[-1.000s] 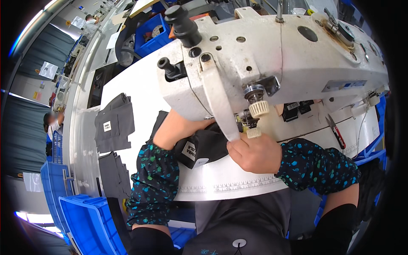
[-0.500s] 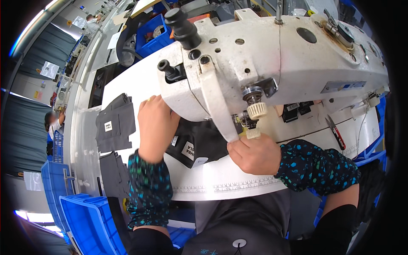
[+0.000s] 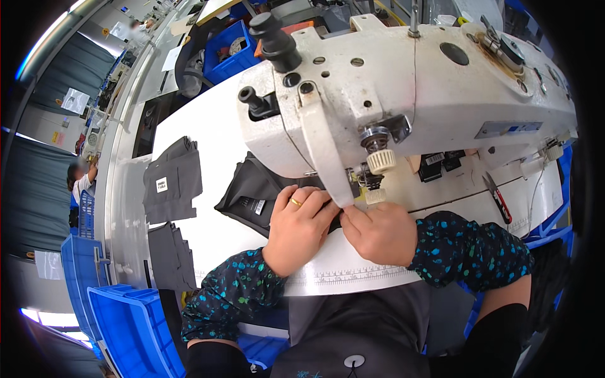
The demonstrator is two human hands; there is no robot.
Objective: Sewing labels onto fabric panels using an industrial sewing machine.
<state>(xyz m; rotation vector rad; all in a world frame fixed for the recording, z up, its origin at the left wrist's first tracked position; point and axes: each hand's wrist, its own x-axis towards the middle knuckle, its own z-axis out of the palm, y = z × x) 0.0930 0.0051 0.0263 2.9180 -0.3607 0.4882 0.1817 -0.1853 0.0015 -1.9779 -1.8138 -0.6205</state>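
Observation:
A dark grey fabric piece (image 3: pixel 255 198) with a small white label lies partly under the head of a white sewing machine (image 3: pixel 428 94). My left hand (image 3: pixel 299 223), with a ring on one finger, is closed on the near edge of the fabric, just left of the needle area. Close beside it, my right hand (image 3: pixel 381 233) pinches the same edge below the machine's white lever (image 3: pixel 324 154). The fingertips of both hands nearly meet there. The needle and presser foot are mostly hidden behind the lever and the knobs.
Stacked dark fabric pieces (image 3: pixel 173 179) lie on the left of the white table, with another stack (image 3: pixel 171 255) nearer me. Red-handled snips (image 3: pixel 498 198) and black labels (image 3: pixel 432 167) lie to the right. Blue bins (image 3: pixel 129 321) stand at the lower left. Two people sit far left.
My left hand has moved right and nearer me, from the fabric's far left side to its near edge beside my right hand. The fabric has turned, and its large white label no longer shows.

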